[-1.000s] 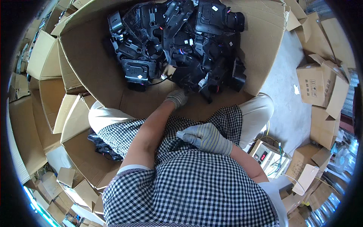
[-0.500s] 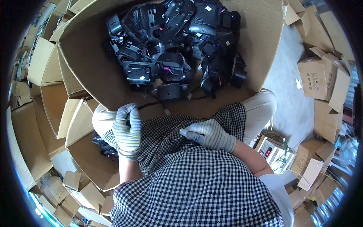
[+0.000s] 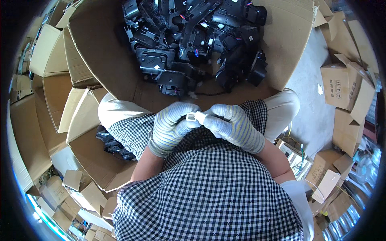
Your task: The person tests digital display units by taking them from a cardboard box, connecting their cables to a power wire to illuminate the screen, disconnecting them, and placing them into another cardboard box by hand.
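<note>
In striped knit gloves, my hands meet in front of my lap. My left hand is closed, its thumb and forefinger pinching a small white square-framed connector. My right hand pinches a small white plug-like piece that meets the connector's right side. Whether the two are joined cannot be told. Just beyond my hands, a large open cardboard box holds several black plastic housings with coloured wires. A thin black cable lies near its front; whether it runs to my hands is hidden.
At my left knee stands another open carton with black parts inside. To the right, on the grey floor, is a white box-shaped device with wires. More cartons are stacked along both sides.
My left hand has moved right and my right hand slightly up, so they now meet. The pieces between them have come together. The view has shifted; a black housing near the box's front sits differently.
</note>
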Tool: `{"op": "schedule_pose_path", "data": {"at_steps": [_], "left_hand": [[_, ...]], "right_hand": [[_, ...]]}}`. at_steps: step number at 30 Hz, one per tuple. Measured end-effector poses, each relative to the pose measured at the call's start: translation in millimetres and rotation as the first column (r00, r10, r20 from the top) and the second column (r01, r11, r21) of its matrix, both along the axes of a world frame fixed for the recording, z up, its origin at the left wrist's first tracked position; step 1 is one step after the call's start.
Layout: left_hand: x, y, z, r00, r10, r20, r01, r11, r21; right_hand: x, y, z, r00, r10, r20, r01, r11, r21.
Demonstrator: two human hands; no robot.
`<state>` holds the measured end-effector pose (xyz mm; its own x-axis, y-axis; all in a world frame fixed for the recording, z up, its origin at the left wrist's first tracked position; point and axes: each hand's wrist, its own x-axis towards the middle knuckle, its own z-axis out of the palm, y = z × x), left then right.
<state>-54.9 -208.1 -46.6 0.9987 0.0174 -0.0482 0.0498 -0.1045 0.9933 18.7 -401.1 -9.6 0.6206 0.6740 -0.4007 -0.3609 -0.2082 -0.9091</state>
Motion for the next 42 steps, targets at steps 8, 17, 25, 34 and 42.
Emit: {"op": "schedule_pose_path", "data": {"at_steps": [8,17,25,34,42], "left_hand": [[-6.3,-8.3,-4.7,0.925,-0.187,0.331,-0.130,0.664,0.737],[-2.3,-8.9,-1.3,0.935,-0.216,0.280,-0.088,0.626,0.775],[-3.6,22.2,-13.0,0.827,-0.456,0.327,0.340,0.871,0.354],[82.7,81.2,-123.6,0.728,0.445,-0.521,0.183,0.607,0.773],[74.0,80.8,-107.9,0.754,0.132,-0.643,0.098,0.946,0.309]], "right_hand": [[-16.6,-6.4,-19.9,0.901,-0.104,-0.421,0.146,0.987,0.069],[-8.9,-8.0,-23.6,0.788,0.021,-0.615,0.114,0.977,0.180],[-10.7,-6.9,-35.5,0.879,0.361,-0.311,-0.398,0.915,-0.065],[-17.6,8.8,-42.6,0.669,0.738,0.091,-0.738,0.673,-0.036],[-18.8,0.8,-43.9,0.715,0.695,0.072,-0.693,0.719,-0.057]]}}
